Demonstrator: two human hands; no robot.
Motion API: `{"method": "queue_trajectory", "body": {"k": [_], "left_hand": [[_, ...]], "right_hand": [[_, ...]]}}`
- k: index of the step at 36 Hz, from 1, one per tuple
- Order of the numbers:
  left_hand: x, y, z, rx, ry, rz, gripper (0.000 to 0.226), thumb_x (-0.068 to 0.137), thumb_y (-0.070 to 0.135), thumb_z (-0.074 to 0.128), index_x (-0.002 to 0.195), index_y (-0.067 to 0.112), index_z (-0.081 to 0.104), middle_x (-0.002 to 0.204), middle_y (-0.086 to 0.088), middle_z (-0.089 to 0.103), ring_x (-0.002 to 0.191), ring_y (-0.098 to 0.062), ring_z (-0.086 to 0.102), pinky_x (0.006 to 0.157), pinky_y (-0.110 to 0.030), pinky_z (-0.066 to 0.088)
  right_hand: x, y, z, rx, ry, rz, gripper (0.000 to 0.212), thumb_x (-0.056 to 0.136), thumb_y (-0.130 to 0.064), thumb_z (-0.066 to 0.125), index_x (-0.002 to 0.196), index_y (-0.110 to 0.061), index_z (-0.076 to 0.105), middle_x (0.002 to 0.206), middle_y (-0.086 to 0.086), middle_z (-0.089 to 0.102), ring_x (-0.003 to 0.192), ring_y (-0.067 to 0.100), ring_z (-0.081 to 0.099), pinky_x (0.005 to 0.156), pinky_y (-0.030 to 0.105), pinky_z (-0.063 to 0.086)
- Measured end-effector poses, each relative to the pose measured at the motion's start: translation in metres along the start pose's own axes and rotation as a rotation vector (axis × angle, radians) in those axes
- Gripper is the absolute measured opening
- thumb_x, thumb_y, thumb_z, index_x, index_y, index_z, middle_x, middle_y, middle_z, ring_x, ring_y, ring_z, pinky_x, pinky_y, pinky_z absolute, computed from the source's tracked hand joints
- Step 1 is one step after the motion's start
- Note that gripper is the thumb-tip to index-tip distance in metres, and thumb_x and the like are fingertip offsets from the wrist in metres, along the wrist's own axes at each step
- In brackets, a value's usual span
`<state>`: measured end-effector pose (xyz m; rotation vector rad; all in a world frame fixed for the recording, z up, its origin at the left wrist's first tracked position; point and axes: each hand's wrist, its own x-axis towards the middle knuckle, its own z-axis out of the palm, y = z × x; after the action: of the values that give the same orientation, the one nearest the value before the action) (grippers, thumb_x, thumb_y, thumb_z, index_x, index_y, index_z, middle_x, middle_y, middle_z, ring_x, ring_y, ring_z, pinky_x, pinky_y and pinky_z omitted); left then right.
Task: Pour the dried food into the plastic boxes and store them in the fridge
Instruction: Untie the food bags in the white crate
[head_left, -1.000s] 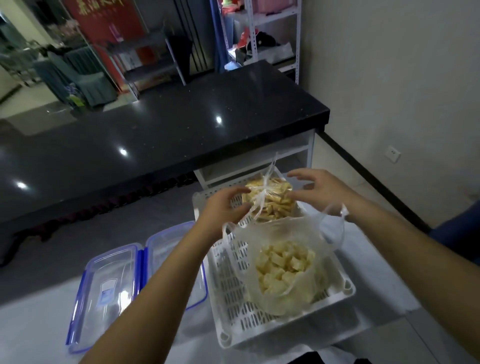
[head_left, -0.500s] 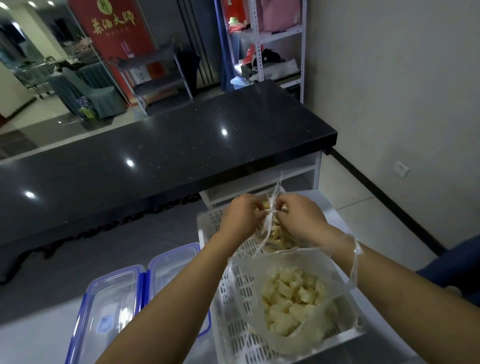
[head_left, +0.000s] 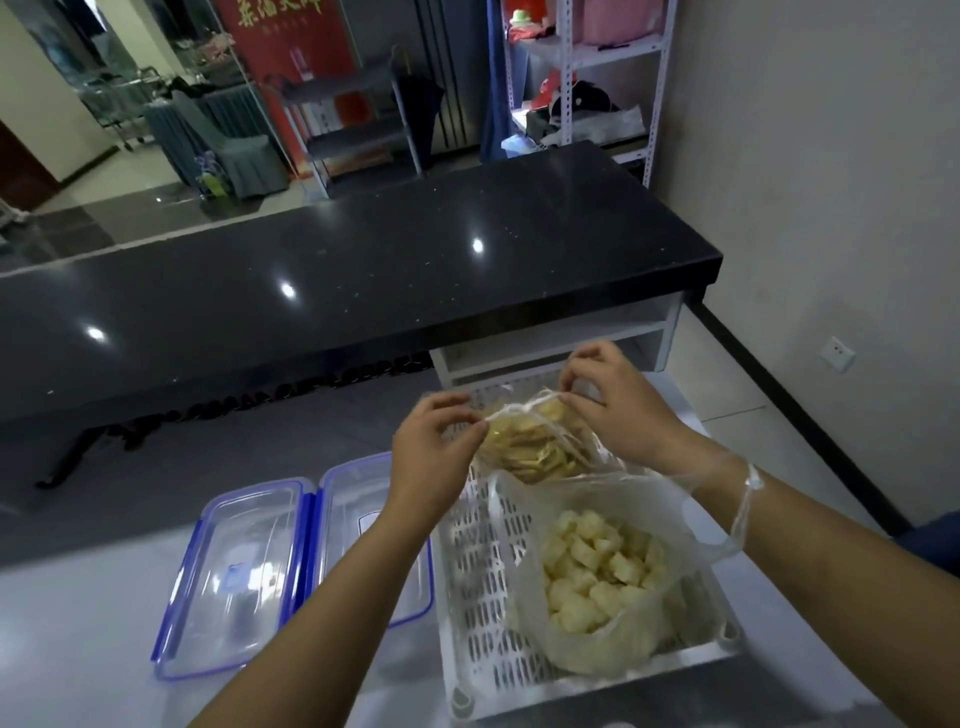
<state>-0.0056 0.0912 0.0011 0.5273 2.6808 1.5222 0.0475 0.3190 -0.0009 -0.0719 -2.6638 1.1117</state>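
A white slotted basket (head_left: 480, 597) sits on the pale table. At its far end lies a clear bag of yellow dried slices (head_left: 535, 447). My left hand (head_left: 431, 447) and my right hand (head_left: 618, 405) pinch the two ends of that bag's tied top and hold them apart. Nearer me in the basket stands an open bag of pale dried cubes (head_left: 597, 577); one of its handles loops around my right wrist. Two clear plastic boxes with blue rims (head_left: 244, 571) lie side by side left of the basket, with my left forearm over the right one.
A long black counter (head_left: 337, 291) runs across beyond the table, with a white open shelf (head_left: 545, 338) under its right end. The beige wall (head_left: 831, 182) with a socket is at the right. Metal shelving and chairs stand far behind.
My hands met at the knot of the slices bag and have since drawn apart, stretching its tied ends. The camera view has tilted up slightly.
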Motion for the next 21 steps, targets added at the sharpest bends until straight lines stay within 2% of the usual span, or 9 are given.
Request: {"method": "queue_trajectory", "body": {"k": [2, 3, 6, 9, 11, 13, 15, 18, 21], "left_hand": [[-0.010, -0.009, -0.006, -0.004, 0.043, -0.028, 0.012, 0.087, 0.023, 0.077, 0.082, 0.033, 0.074, 0.112, 0.025, 0.059, 0.106, 0.007, 0.056, 0.083, -0.010, 0.039], [-0.014, -0.014, -0.007, 0.017, 0.051, -0.043, 0.010, 0.087, 0.024, 0.077, 0.083, 0.033, 0.073, 0.111, 0.026, 0.057, 0.105, 0.007, 0.055, 0.083, -0.010, 0.038], [-0.024, -0.024, -0.005, 0.044, 0.034, -0.117, 0.015, 0.087, 0.023, 0.077, 0.081, 0.035, 0.071, 0.111, 0.016, 0.060, 0.106, -0.003, 0.056, 0.089, -0.020, 0.040], [-0.028, -0.027, -0.003, 0.042, 0.021, -0.114, 0.021, 0.087, 0.022, 0.075, 0.079, 0.039, 0.067, 0.103, 0.015, 0.064, 0.100, -0.004, 0.060, 0.081, -0.014, 0.041], [-0.028, -0.025, -0.003, 0.069, 0.010, -0.095, 0.013, 0.088, 0.025, 0.074, 0.090, 0.037, 0.068, 0.102, 0.019, 0.062, 0.098, -0.001, 0.059, 0.080, -0.013, 0.042], [-0.027, -0.019, -0.002, 0.054, -0.011, -0.075, 0.026, 0.089, 0.026, 0.074, 0.114, 0.029, 0.068, 0.109, 0.016, 0.063, 0.102, -0.001, 0.059, 0.086, -0.019, 0.047], [-0.023, -0.010, -0.002, 0.047, -0.029, -0.014, 0.035, 0.090, 0.024, 0.073, 0.124, 0.025, 0.065, 0.113, 0.012, 0.065, 0.104, -0.004, 0.060, 0.090, -0.021, 0.048], [-0.013, 0.008, 0.001, 0.104, -0.103, 0.045, 0.032, 0.093, 0.023, 0.070, 0.125, 0.024, 0.067, 0.116, 0.006, 0.066, 0.105, -0.009, 0.060, 0.093, -0.031, 0.051], [0.000, 0.022, 0.006, 0.222, -0.217, 0.048, 0.035, 0.093, 0.021, 0.068, 0.127, 0.028, 0.065, 0.110, 0.005, 0.068, 0.099, -0.012, 0.063, 0.089, -0.038, 0.055]], "right_hand": [[-0.002, 0.002, 0.006, -0.003, -0.002, -0.029, 0.012, 0.094, -0.025, 0.066, 0.089, -0.033, 0.058, 0.113, -0.013, 0.041, 0.104, 0.010, 0.049, 0.084, 0.017, 0.037], [-0.004, 0.003, 0.010, -0.018, -0.019, -0.036, 0.011, 0.093, -0.024, 0.066, 0.090, -0.031, 0.058, 0.114, -0.011, 0.041, 0.104, 0.011, 0.049, 0.085, 0.016, 0.037], [-0.005, 0.007, 0.023, -0.077, -0.139, 0.002, 0.004, 0.093, -0.018, 0.066, 0.094, -0.019, 0.063, 0.116, -0.001, 0.044, 0.111, 0.021, 0.050, 0.091, 0.027, 0.039], [-0.005, 0.003, 0.027, -0.078, -0.158, 0.018, 0.008, 0.095, -0.017, 0.063, 0.093, -0.024, 0.059, 0.111, -0.004, 0.047, 0.108, 0.021, 0.052, 0.085, 0.024, 0.034], [-0.005, -0.004, 0.025, -0.057, -0.127, 0.005, 0.013, 0.094, -0.020, 0.064, 0.098, -0.030, 0.058, 0.113, -0.007, 0.047, 0.105, 0.016, 0.052, 0.080, 0.019, 0.036], [-0.004, -0.010, 0.021, -0.042, -0.144, -0.029, 0.020, 0.092, -0.022, 0.067, 0.108, -0.032, 0.061, 0.118, -0.009, 0.046, 0.107, 0.011, 0.049, 0.083, 0.012, 0.034], [-0.002, -0.016, 0.019, -0.074, -0.191, -0.058, 0.023, 0.089, -0.027, 0.069, 0.111, -0.032, 0.065, 0.122, -0.011, 0.045, 0.112, 0.009, 0.046, 0.092, 0.019, 0.035], [0.000, -0.022, 0.019, -0.205, -0.239, -0.082, 0.022, 0.087, -0.032, 0.070, 0.109, -0.031, 0.069, 0.130, -0.006, 0.047, 0.121, 0.015, 0.043, 0.099, 0.031, 0.037], [0.002, -0.025, 0.022, -0.321, -0.216, -0.128, 0.021, 0.085, -0.038, 0.070, 0.103, -0.027, 0.071, 0.130, 0.000, 0.052, 0.122, 0.020, 0.045, 0.097, 0.031, 0.036]]}}
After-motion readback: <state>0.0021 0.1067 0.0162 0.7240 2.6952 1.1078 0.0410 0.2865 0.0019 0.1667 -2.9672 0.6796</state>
